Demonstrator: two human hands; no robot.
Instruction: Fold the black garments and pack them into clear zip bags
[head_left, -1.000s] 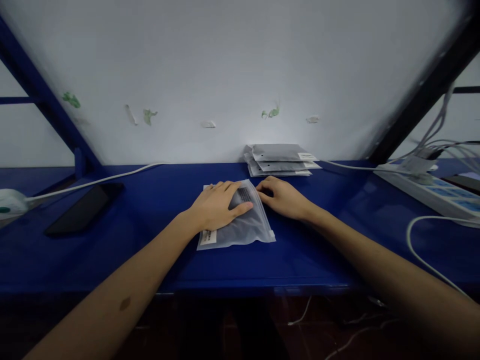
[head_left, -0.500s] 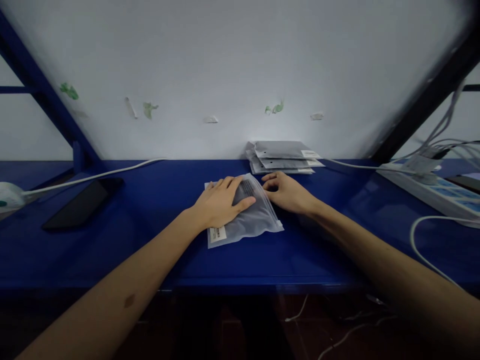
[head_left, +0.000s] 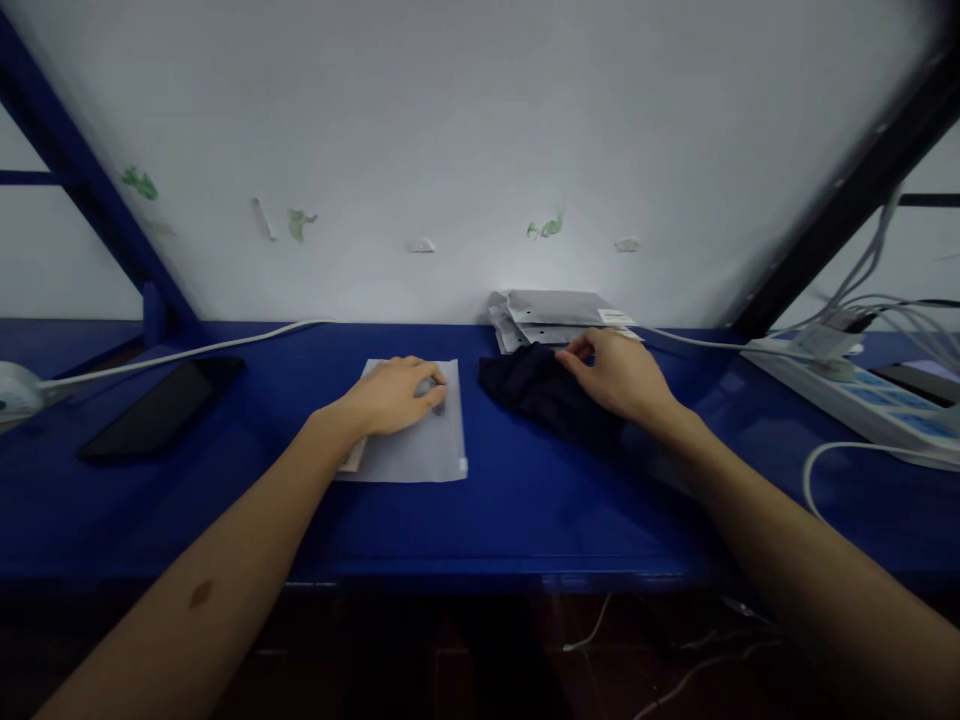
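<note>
left grip (head_left: 394, 392): palm down over the frosted pouch, fingers bent, thumb spread a little from the index finger with a small gap between; it touches the pouch from above, and whether it pinches any of the film i cannot tell.
right grip (head_left: 616, 370): narrow, thumb and fingertips closed on the far edge of the dark cloth.
frosted pouch (head_left: 424, 450): lying flat on the bench under the left grip, left of the dark cloth and apart from it; whether anything is in it i cannot tell.
zip slider (head_left: 463, 466): white, at the near right corner of the frosted pouch.
paper label (head_left: 352, 457): pale, at the near left of the frosted pouch, partly under the wrist.
dark cloth (head_left: 544, 390): crumpled on the bench, just in front of the stacked pouches, its right part running below the right grip.
stacked pouches (head_left: 559, 303): grey, piled at the back of the bench by the wall (head_left: 465, 150); their contents are too veiled to name.
bench (head_left: 480, 530): blue, carrying all of these.
black phone-like slab (head_left: 161, 410): on the bench, well left of the left grip.
power strip (head_left: 862, 405): white, far right, with cables plugged in.
</note>
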